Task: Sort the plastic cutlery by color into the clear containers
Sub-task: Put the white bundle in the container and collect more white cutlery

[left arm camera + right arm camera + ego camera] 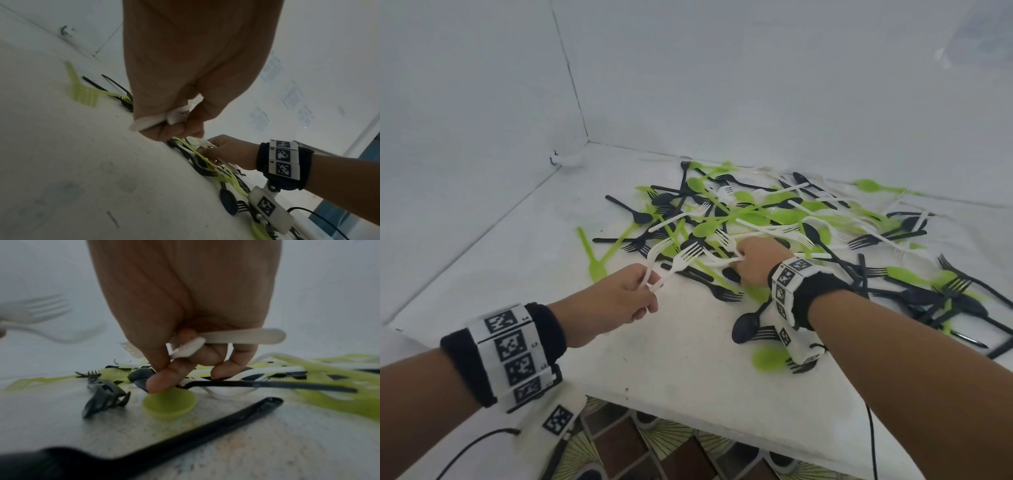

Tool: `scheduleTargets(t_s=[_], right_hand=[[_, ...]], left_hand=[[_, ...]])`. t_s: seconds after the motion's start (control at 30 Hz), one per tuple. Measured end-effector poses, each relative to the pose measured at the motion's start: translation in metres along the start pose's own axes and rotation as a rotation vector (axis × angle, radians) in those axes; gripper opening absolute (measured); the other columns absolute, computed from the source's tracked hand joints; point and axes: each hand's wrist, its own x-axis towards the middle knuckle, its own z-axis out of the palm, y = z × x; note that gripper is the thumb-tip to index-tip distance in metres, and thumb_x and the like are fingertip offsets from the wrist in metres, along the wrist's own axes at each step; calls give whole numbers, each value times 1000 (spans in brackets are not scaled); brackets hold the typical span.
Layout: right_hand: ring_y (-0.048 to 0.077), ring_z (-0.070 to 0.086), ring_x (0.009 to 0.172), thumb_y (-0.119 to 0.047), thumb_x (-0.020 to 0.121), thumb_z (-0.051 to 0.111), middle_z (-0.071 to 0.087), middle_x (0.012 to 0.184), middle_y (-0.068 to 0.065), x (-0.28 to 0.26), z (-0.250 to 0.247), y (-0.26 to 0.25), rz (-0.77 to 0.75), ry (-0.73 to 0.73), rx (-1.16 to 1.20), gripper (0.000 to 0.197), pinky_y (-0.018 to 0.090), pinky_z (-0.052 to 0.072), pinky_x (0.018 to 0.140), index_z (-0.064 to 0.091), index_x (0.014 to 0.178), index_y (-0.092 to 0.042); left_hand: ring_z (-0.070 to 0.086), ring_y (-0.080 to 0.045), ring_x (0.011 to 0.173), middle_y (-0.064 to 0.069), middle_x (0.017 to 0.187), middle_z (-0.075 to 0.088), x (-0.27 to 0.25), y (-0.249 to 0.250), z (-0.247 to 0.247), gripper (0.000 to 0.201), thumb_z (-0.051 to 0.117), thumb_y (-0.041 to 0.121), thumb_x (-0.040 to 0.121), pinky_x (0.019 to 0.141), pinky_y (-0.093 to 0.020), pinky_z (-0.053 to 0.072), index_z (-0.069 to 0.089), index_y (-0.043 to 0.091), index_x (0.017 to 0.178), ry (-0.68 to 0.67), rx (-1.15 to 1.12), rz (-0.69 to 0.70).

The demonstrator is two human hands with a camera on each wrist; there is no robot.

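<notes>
My left hand [616,301], in the lower left of the head view, pinches the handles of white forks [674,260] between thumb and curled fingers; their tines point up toward the pile. My right hand [756,263], at the centre, is curled around white handles [242,337], and its fingertips [160,382] reach down to a green spoon [169,402] and a black spoon [267,385] on the tabletop [671,349]. The cutlery pile [774,219], green, black and white pieces mixed, spreads over the centre and right of the tabletop.
</notes>
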Motion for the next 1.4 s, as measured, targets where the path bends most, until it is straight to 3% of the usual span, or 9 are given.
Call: scheduleTargets(t_s=[0.1,0.2,0.43,0.7,0.83,1.07,1.2,1.3,1.4], right_hand=[[26,61,87,-41,97,58,64,93,5,-4,1,0,5,-4,32,25,32,48,73,56,86,-19],[27,62,95,-43,99,55,66,102,6,-9,0,0,27,8,85,31,34,49,77,63,104,-14],[28,59,98,-51,101,44,63,108,6,-18,-11,1,97,125,208,41,35,44,79,61,106,-14],[23,56,78,-35,98,41,57,84,-1,-30,-16,6,117,272,247,18,34,41,67,50,98,-20],[24,54,82,-27,100,44,55,88,0,-29,-12,7,87,315,246,10,34,39,69,48,100,-18],[22,53,83,-36,103,53,58,92,1,-22,-2,10,105,321,314,20,33,39,73,48,102,-17],[23,54,72,-26,100,56,55,79,0,-19,1,18,99,373,393,18,34,39,66,41,103,-15],[24,51,58,-13,95,53,51,69,2,-18,2,23,94,470,475,27,33,37,58,34,113,-11],[27,56,62,-12,94,53,54,71,4,-17,-2,27,133,523,492,44,34,40,55,29,131,-10]], left_hand=[[42,-13,63,0,81,54,3,5,0,16,53,3,97,59,-21,36,42,15,92,21,-20,-48],[35,-15,59,-2,78,47,12,11,0,20,50,0,93,55,-26,32,39,15,86,71,-44,-55],[36,-20,69,-6,86,44,42,23,-5,11,57,8,90,58,-31,34,48,7,96,115,114,13],[39,-19,70,-5,83,49,80,41,-13,17,59,18,96,58,-30,34,53,4,101,203,206,133],[45,-21,66,-6,75,52,100,51,-20,30,54,30,104,58,-32,36,54,8,83,257,414,234],[56,-27,80,-6,91,54,153,48,-29,23,47,33,104,73,-39,48,50,18,86,363,870,310],[57,-25,81,-3,93,54,169,48,-27,22,49,39,101,78,-40,54,53,18,97,320,959,283],[60,-28,91,-4,101,60,175,47,-27,17,53,32,99,81,-42,52,55,18,108,311,957,304],[59,-28,85,-6,95,61,173,50,-25,17,54,30,95,77,-40,51,52,15,102,298,904,290]])
